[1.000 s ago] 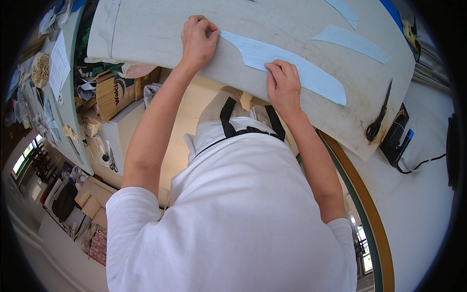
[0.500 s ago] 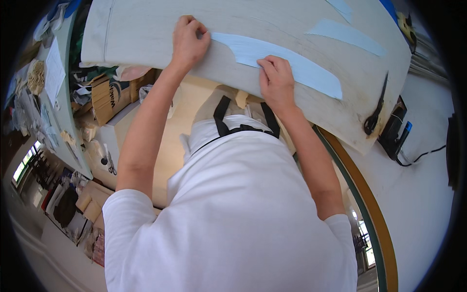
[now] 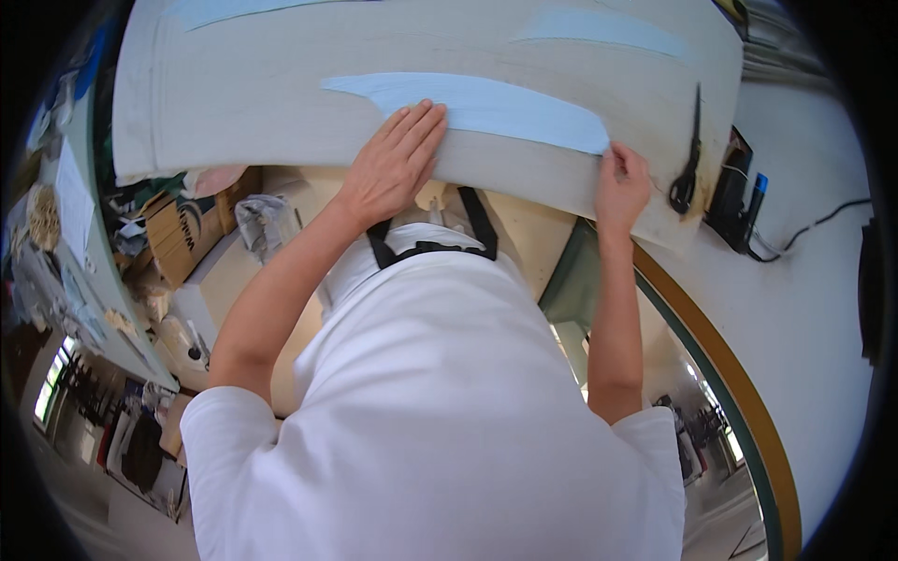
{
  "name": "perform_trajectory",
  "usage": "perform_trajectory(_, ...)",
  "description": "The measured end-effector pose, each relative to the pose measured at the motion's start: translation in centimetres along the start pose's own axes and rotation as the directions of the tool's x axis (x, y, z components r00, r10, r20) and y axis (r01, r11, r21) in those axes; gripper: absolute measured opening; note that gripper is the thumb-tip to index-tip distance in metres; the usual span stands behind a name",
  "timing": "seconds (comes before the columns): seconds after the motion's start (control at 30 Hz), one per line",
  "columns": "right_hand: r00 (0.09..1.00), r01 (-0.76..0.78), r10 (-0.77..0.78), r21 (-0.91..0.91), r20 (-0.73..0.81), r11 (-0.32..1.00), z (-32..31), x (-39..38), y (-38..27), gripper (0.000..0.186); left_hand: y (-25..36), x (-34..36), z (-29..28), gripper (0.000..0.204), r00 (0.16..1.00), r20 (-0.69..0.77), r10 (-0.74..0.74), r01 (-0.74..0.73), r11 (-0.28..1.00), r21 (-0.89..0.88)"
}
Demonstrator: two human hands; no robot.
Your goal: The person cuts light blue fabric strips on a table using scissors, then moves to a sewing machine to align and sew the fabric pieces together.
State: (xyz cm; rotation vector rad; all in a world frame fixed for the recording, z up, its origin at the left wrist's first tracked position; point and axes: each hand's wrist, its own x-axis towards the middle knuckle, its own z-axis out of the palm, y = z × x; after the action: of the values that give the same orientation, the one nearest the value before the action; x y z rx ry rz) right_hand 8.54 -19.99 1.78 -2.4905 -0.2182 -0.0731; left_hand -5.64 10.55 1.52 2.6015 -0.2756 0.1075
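A long, curved piece of light blue fabric point(image 3: 505, 107) lies flat on the grey cloth-covered board point(image 3: 253, 103), near its front edge. My left hand point(image 3: 398, 161) rests flat with fingers stretched out, its fingertips on the fabric's lower edge left of the middle. At the fabric's right end my right hand point(image 3: 624, 185) is closed, thumb and fingers pinching the corner. The tapered left tip of the piece lies untouched on the board.
More light blue pieces point(image 3: 603, 33) lie farther back on the board. Black scissors point(image 3: 686, 182) rest at its right end, beside a black device point(image 3: 728, 201) with a cable. A cardboard box point(image 3: 173, 238) stands below at left.
My left hand has moved from the fabric's left tip to its lower edge and flattened. My right hand has gone right to the far corner. The view has shifted.
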Motion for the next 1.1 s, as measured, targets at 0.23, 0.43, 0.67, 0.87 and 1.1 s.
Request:
perform_trajectory(0.23, 0.997, -0.058, 0.062, 0.075, -0.048, 0.995, 1.0, -0.4, 0.3, 0.017, 0.8, 0.5, 1.8, 0.053, 0.998, 0.06, 0.019, -0.02, 1.0, 0.018)
perform_trajectory(0.43, 0.909, -0.415, 0.413, 0.225, 0.057, 0.882, 0.5, -0.5, 0.2, 0.029, 2.4, 1.9, 1.5, 0.056, 0.994, 0.097, 0.05, -0.052, 0.998, 0.02)
perform_trajectory(0.67, 0.804, -0.594, 0.526, 0.382, 0.276, 0.708, 0.2, 0.5, -1.0, 0.025, 6.1, 6.4, 4.7, 0.06, 0.985, 0.114, 0.129, -0.126, 0.991, -0.035)
perform_trajectory(0.87, 0.83, -0.557, 0.479, 0.374, 0.287, 0.741, 0.6, 0.7, 0.1, 0.019, 6.6, 6.9, 5.8, 0.061, 0.985, 0.13, 0.111, -0.111, 0.994, -0.009)
perform_trajectory(1.1, 0.838, -0.544, 0.466, 0.371, 0.285, 0.752, 0.9, 0.6, 0.6, 0.018, 7.0, 7.3, 5.7, 0.063, 0.984, 0.14, 0.107, -0.107, 0.994, -0.008)
